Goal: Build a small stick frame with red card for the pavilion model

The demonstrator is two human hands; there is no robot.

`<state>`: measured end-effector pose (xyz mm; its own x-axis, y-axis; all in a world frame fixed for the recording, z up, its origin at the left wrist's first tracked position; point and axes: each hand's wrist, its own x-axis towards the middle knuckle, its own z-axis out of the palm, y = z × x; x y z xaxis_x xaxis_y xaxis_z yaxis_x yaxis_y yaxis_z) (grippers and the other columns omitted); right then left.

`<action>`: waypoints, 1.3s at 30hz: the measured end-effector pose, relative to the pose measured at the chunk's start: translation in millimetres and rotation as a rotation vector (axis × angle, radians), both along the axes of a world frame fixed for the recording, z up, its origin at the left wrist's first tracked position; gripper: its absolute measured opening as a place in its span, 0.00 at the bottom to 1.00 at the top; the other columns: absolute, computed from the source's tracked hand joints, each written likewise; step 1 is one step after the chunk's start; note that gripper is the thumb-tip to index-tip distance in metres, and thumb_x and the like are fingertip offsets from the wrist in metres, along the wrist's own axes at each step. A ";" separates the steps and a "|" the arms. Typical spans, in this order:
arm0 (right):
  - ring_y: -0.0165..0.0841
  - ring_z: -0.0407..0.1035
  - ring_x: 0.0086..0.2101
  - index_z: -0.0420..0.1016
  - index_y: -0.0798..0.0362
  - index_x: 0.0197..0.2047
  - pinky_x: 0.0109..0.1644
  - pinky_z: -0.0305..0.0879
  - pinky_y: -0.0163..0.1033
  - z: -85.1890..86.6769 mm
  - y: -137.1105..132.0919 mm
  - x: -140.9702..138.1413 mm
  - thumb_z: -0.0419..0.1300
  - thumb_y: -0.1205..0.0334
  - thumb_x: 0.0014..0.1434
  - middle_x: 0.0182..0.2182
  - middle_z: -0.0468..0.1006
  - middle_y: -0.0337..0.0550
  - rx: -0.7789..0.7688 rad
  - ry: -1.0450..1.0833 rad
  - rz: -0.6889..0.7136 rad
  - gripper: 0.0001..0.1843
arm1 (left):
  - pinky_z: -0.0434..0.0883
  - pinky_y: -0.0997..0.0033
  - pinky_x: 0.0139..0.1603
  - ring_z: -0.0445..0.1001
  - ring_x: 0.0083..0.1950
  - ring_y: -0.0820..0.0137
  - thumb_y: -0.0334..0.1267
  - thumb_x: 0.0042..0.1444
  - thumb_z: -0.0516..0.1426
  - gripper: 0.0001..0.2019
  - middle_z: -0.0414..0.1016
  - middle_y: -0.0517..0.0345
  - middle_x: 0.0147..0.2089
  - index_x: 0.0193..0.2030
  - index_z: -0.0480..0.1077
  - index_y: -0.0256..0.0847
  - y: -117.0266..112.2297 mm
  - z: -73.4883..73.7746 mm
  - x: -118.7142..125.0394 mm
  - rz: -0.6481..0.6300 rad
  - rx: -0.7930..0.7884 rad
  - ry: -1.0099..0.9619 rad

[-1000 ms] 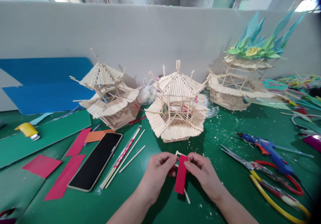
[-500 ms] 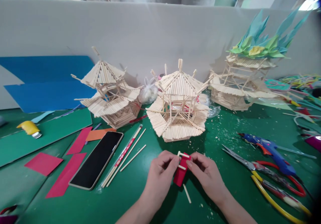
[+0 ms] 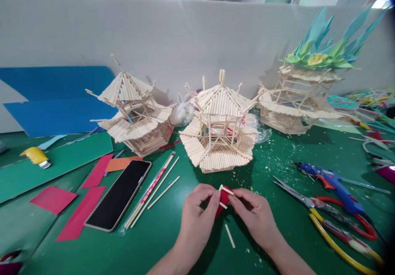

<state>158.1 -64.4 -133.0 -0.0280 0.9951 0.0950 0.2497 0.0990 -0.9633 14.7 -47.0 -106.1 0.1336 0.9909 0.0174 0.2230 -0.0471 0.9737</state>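
Note:
My left hand [image 3: 200, 211] pinches a small frame of short wooden sticks [image 3: 227, 190] between thumb and fingertips. On the other side, my right hand [image 3: 254, 213] has thumb and fingers closed on the edge of a small red paper piece [image 3: 225, 198]. The paper lies against the sticks, and part of it is hidden by my fingers. Just below the hands, a short loose stick [image 3: 230, 236] rests on the green table [image 3: 173, 246]. Beyond them stands a two-tiered pavilion model [image 3: 222, 102] built of wooden sticks.
To the left lie chopsticks [image 3: 163, 192], a phone [image 3: 119, 195], red paper pieces [image 3: 54, 199] and a yellow cutter [image 3: 34, 155]. Scissors [image 3: 304, 199], a blue glue gun [image 3: 333, 184] and yellow-handled pliers [image 3: 333, 246] are on the right. Two more stick models [image 3: 138, 123] stand behind.
The red paper has tilted and wrapped closer to the sticks, so less of its face shows below them. Both hands stay in nearly the same place.

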 end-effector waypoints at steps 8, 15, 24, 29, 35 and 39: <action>0.27 0.59 0.22 0.73 0.53 0.27 0.25 0.55 0.31 6.4 -1.2 -4.1 0.54 0.59 0.56 0.20 0.68 0.36 -0.028 0.011 0.017 0.11 | 0.64 0.74 0.34 0.69 0.33 0.70 0.34 0.52 0.53 0.10 0.70 0.55 0.31 0.24 0.73 0.39 1.8 -0.8 0.2 -0.007 0.027 0.010; 0.28 0.60 0.24 0.74 0.53 0.31 0.26 0.56 0.31 6.6 -2.4 -2.4 0.53 0.60 0.57 0.23 0.69 0.38 -0.015 0.033 0.053 0.11 | 0.61 0.76 0.26 0.65 0.25 0.73 0.37 0.49 0.55 0.08 0.70 0.60 0.22 0.25 0.73 0.38 0.5 -3.6 2.9 0.026 -0.145 -0.041; 0.29 0.61 0.26 0.69 0.51 0.33 0.28 0.58 0.33 3.2 -3.4 3.1 0.53 0.61 0.57 0.26 0.68 0.39 0.016 0.053 0.006 0.06 | 0.54 0.82 0.19 0.58 0.19 0.81 0.40 0.42 0.62 0.10 0.66 0.64 0.18 0.23 0.70 0.34 2.9 -9.9 1.4 -0.037 -0.621 -0.576; 0.30 0.64 0.32 0.66 0.46 0.47 0.35 0.63 0.35 -0.9 -3.3 9.1 0.56 0.61 0.55 0.33 0.67 0.40 -0.003 0.166 0.104 0.15 | 0.55 0.81 0.22 0.59 0.19 0.82 0.39 0.42 0.62 0.10 0.65 0.62 0.17 0.22 0.70 0.33 2.0 -11.6 0.3 -0.171 -0.752 -0.697; 0.30 0.64 0.32 0.73 0.44 0.39 0.33 0.61 0.35 -1.1 -0.4 12.1 0.57 0.62 0.55 0.33 0.67 0.39 0.071 0.127 0.183 0.08 | 0.53 0.77 0.21 0.58 0.17 0.80 0.40 0.45 0.60 0.11 0.62 0.62 0.15 0.21 0.70 0.32 1.0 -10.8 -0.9 -0.316 -0.783 -0.718; 0.30 0.64 0.32 0.74 0.45 0.37 0.33 0.61 0.35 -2.5 1.5 12.5 0.58 0.62 0.54 0.32 0.67 0.39 0.054 0.142 0.178 0.07 | 0.53 0.77 0.21 0.59 0.17 0.80 0.40 0.45 0.60 0.11 0.63 0.61 0.15 0.22 0.70 0.32 0.9 -10.0 -1.4 -0.314 -0.790 -0.690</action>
<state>170.5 -62.9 -135.5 -0.1856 0.9690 0.1631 0.0860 0.1814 -0.9796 13.3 -46.2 -116.1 0.5877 0.6790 -0.4399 -0.2953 0.6862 0.6648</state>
